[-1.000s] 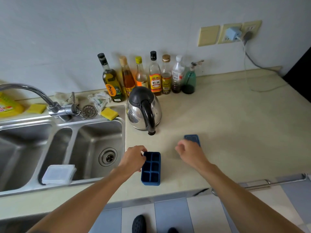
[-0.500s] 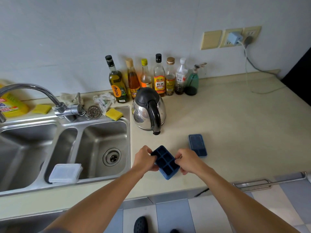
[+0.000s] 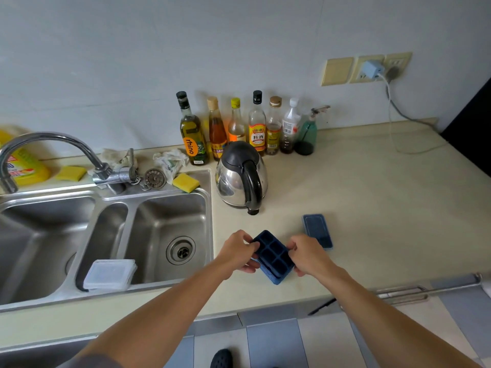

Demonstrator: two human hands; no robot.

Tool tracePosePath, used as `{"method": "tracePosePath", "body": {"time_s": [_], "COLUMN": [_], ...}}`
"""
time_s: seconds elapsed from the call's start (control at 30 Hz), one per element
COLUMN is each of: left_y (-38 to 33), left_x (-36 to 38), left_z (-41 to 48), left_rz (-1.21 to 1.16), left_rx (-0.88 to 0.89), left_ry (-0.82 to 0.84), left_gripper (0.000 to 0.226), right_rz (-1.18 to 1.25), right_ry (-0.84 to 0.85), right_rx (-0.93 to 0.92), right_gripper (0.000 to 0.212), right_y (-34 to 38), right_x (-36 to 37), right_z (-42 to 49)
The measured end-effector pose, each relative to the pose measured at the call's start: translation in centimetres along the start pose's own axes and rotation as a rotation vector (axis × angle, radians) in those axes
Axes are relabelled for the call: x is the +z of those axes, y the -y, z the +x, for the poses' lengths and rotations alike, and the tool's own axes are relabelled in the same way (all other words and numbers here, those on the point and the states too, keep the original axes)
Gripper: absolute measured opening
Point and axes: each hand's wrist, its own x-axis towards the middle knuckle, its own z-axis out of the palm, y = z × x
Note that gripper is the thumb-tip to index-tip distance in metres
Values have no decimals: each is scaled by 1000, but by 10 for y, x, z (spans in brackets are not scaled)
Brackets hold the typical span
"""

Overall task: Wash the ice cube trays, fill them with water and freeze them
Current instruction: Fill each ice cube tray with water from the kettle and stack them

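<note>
A dark blue ice cube tray [image 3: 273, 257] with six square cells is held tilted just above the counter, near its front edge. My left hand [image 3: 236, 254] grips the tray's left side and my right hand [image 3: 308, 257] grips its right side. A flat blue lid [image 3: 317, 231] lies on the counter just right of my right hand. A white lidded ice tray [image 3: 110, 274] rests on the front rim of the steel sink [image 3: 170, 282], left of my hands.
A steel kettle [image 3: 240, 176] stands behind the tray. Several bottles [image 3: 247, 126] line the wall. The tap [image 3: 66, 152] arches over the double sink, with a yellow sponge [image 3: 186, 182] on the rim. A charger cable [image 3: 403, 128] trails over the right counter.
My right hand left the blue lid on the counter and joined my left hand on the blue tray. Both hands lifted and turned the tray from flat to tilted.
</note>
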Motion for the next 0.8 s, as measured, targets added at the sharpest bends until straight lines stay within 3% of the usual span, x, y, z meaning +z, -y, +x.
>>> {"method": "tracePosePath", "body": {"time_s": [0.27, 0.47, 0.6, 0.8], "left_y": [9, 19, 34, 83], "left_x": [-54, -142, -200, -279], "left_z": [26, 49, 66, 98], "left_rz": [26, -184, -62, -39], "left_rx": [31, 7, 10, -153], "left_ry": [94, 144, 69, 6], "left_gripper": [27, 15, 8, 12], "right_rz": [-17, -79, -7, 265], "right_ry": [-220, -254, -206, -88], "right_rx": [-59, -127, -165, 9], "right_gripper": [20, 18, 16, 35], "right_y": [43, 125, 175, 213], "right_x": [-5, 25, 62, 148], "right_z": [14, 37, 68, 125]}}
